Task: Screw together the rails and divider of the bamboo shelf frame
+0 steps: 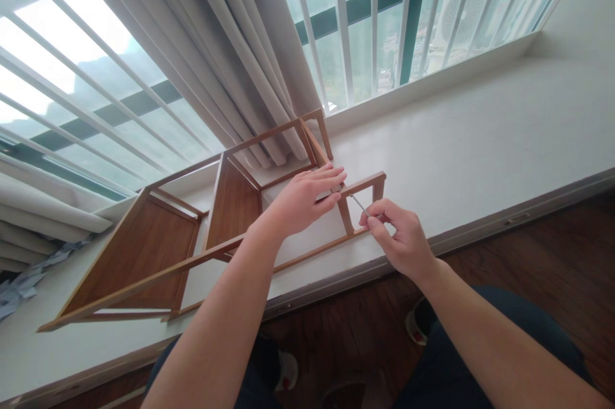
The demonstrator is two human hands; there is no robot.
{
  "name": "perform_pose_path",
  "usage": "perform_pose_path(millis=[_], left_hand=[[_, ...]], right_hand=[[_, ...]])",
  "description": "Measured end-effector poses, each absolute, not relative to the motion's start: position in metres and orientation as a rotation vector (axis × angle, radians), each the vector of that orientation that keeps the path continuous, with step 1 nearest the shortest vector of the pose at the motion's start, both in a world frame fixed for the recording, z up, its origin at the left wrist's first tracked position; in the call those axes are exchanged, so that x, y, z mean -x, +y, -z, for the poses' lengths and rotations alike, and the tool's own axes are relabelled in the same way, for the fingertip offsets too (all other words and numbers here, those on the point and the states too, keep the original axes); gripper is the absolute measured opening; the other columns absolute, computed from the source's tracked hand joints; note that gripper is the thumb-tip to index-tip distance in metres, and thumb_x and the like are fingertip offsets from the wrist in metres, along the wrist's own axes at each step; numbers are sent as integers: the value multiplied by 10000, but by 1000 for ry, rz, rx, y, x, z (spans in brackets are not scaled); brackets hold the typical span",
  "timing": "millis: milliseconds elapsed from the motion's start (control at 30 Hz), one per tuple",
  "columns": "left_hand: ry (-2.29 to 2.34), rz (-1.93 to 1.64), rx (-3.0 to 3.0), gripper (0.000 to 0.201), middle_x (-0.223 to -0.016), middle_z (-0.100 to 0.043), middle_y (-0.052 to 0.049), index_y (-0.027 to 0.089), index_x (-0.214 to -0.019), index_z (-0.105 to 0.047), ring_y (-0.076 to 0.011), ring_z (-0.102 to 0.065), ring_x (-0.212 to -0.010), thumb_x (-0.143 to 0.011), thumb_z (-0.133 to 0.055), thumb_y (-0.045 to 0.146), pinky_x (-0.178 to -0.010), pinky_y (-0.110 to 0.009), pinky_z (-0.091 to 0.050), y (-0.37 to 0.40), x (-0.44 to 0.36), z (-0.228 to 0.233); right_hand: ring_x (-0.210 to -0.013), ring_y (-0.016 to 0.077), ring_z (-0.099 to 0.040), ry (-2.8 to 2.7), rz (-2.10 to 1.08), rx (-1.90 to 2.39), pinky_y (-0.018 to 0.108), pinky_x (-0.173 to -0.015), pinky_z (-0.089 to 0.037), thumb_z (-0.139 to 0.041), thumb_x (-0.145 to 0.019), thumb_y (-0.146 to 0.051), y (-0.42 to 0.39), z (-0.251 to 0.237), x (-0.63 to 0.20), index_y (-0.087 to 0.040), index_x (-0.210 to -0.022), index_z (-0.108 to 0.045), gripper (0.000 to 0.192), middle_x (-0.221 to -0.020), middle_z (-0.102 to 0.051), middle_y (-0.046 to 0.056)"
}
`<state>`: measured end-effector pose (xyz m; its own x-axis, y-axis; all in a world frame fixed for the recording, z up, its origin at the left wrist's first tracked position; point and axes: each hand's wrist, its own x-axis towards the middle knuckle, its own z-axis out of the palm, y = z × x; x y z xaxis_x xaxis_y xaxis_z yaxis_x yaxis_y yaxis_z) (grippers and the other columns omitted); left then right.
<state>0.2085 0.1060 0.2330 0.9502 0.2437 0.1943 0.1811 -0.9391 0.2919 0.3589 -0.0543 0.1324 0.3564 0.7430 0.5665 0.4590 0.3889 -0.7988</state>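
A wooden shelf frame (158, 249) with brown panels lies on its side on the white window ledge (480, 146). My left hand (307, 197) rests flat on an upright bar at the frame's right end, fingers together. My right hand (401, 236) pinches a thin metal tool (359, 204), its tip pointing at the bar's joint just under my left fingers.
Grey curtains (230, 56) hang behind the frame, touching its far end. Window bars (375, 18) run along the back of the ledge. A dark wooden floor (528, 249) lies below the ledge's front edge, with my legs and shoes over it.
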Motion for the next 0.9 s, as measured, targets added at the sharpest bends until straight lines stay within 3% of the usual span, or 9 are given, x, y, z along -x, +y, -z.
perform_pose_path(millis=[367,633,900], left_hand=[[311,-346,-2823,419,-1537,-508,-58,225,-1444,-578,-258,-383,-1501,-1040,-511,311,-1243,-495,-369,105,-208,-234],[285,-379,-2805,413,-1525,-520,-61,227,-1433,-591,-252,-398,-1491,-1035,-519,309,-1247,-475,-373,105,-208,-233],[288,-366,-2795,418,-1521,-525,-72,212,-1434,-590,-255,-393,-1494,-1037,-511,317,-1249,-474,-369,104,-208,-234]], right_hand=[[-699,165,-638,-1329,-200,1267,289,-658,-507,-519,-972,-194,-52,-131,-361,-211,-866,-599,133,-788,-675,16],[-690,174,-521,-1509,-11,1255,319,-666,-429,-508,-914,-110,-48,-134,-363,-223,-845,-473,137,-766,-557,10],[-710,173,-508,-1581,-91,1207,322,-683,-409,-502,-918,-105,-43,-135,-359,-232,-857,-438,155,-798,-549,6]])
